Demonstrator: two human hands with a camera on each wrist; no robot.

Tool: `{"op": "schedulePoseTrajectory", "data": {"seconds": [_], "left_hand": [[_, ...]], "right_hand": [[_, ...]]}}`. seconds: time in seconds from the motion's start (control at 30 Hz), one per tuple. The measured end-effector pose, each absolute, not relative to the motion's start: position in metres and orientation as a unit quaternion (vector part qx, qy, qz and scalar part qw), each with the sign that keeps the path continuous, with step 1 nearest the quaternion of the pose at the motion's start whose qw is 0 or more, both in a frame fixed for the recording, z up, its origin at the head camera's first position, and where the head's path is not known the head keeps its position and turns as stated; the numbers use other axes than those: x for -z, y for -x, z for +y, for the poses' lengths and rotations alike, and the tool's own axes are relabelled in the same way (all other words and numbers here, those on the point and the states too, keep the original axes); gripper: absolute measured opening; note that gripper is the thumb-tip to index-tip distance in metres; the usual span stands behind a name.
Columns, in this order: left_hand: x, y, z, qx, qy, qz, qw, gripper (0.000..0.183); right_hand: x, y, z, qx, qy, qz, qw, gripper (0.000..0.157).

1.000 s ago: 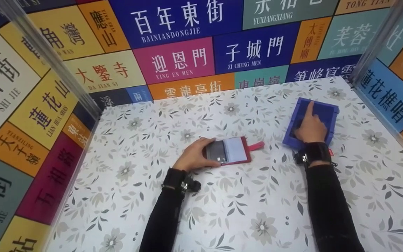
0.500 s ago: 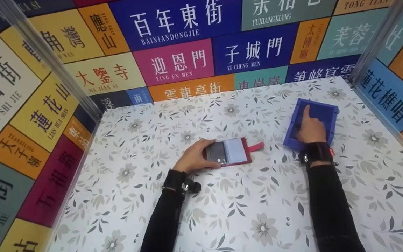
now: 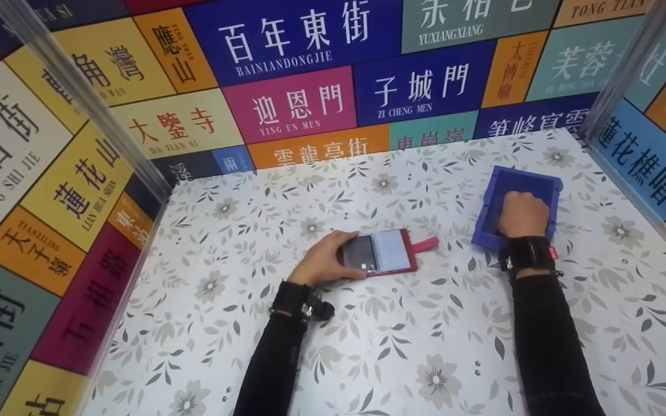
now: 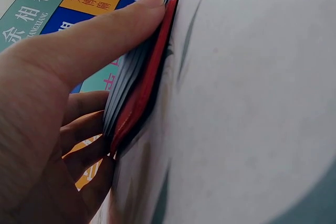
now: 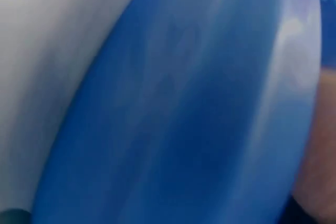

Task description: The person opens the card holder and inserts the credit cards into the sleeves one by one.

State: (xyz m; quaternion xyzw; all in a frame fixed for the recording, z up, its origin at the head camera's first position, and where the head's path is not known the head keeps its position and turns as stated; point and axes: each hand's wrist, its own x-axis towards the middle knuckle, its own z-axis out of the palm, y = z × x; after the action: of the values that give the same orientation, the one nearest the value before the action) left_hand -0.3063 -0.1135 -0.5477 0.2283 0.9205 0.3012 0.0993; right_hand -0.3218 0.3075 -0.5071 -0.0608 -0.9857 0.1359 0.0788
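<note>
My left hand (image 3: 324, 258) holds a red card holder (image 3: 413, 249) by its left side, thumb on the near edge and fingers at the far side. It lies spread open on the table, its clear sleeves showing a dark page and a pale one. A red snap strap (image 3: 425, 244) sticks out to the right. In the left wrist view, the stacked sleeves (image 4: 126, 87) stand between thumb and fingers. My right hand (image 3: 524, 214) reaches down into a blue plastic bin (image 3: 486, 202), knuckles up. Its fingertips are hidden, and whatever they touch cannot be seen.
A white table (image 3: 367, 346) with a leaf and flower print lies beneath everything. Panels with colourful street-name signs (image 3: 292, 104) enclose the back and both sides. The bin's wall (image 5: 184, 103) fills most of the right wrist view.
My right hand's index finger, which pointed straight forward over the bin, has bent down out of sight inside it. The left hand and the card holder have stayed in place.
</note>
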Motion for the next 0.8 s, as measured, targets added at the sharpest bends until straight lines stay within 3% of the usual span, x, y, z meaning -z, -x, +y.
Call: {"op": "schedulePoseTrajectory", "data": {"seconds": [0.07, 0.27, 0.43, 0.63, 0.8], "left_hand": [[0.548, 0.306, -0.113, -0.298, -0.229, 0.921, 0.100, 0.106], [0.547, 0.305, -0.112, -0.301, -0.230, 0.920, 0.102, 0.105], [0.546, 0.305, -0.113, -0.300, -0.232, 0.920, 0.099, 0.103], [0.546, 0.305, -0.114, -0.302, -0.233, 0.919, 0.100, 0.103], [0.546, 0.304, -0.114, -0.305, -0.232, 0.918, 0.100, 0.102]], "right_hand": [[0.506, 0.323, 0.308, -0.151, 0.087, -0.979, 0.102, 0.029], [0.490, 0.324, 0.307, -0.260, 0.169, -0.934, 0.179, 0.038], [0.480, 0.323, 0.305, -0.451, 0.144, -0.852, 0.222, 0.032], [0.474, 0.322, 0.307, -0.654, 0.067, -0.725, 0.205, 0.039], [0.469, 0.321, 0.311, -0.706, 0.050, -0.693, 0.137, 0.049]]}}
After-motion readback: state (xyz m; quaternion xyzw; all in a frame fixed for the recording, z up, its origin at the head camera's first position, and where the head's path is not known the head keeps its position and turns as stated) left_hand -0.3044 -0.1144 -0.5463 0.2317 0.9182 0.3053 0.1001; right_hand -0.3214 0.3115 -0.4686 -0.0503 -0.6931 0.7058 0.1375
